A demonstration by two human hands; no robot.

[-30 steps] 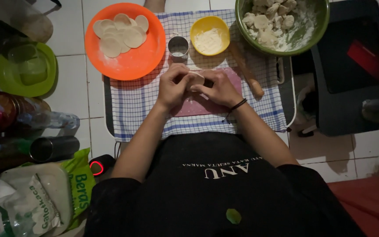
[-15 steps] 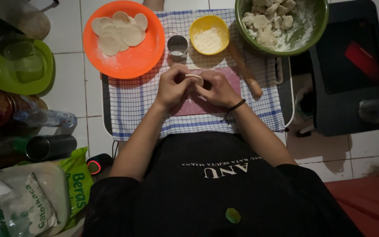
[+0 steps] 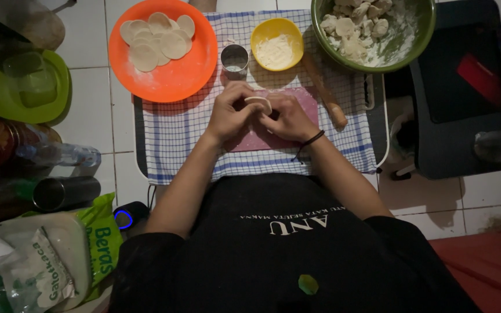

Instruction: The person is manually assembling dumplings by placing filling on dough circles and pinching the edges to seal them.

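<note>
Both hands meet at the centre of the view over a pink board that lies on a blue-and-white checked cloth spread on the tiled floor. The left hand and the right hand hold 1 small pale dough round between them, raised just above the board; the fingers of both are curled in and pinching its edge, so the piece looks to be in the middle of shaping.

As a judgement of progress: at 11 o'clock an orange plate carries about 6 flat cut rounds, dusted with flour, and much of the plate is bare. At 1 o'clock a green bowl holds a heap of floured lumps; whether these are finished pieces or raw dough I cannot tell. So some rounds are cut, and 1 is in hand.

Close about the hands: a small metal ring cutter at 12 o'clock, a yellow bowl of flour just beside it, and a wooden rolling pin at 2 o'clock, near the right hand but apart from it. Nothing lies between the hands and the plate. Bottles, a green dish and bags crowd the 9 o'clock side, well apart.
</note>
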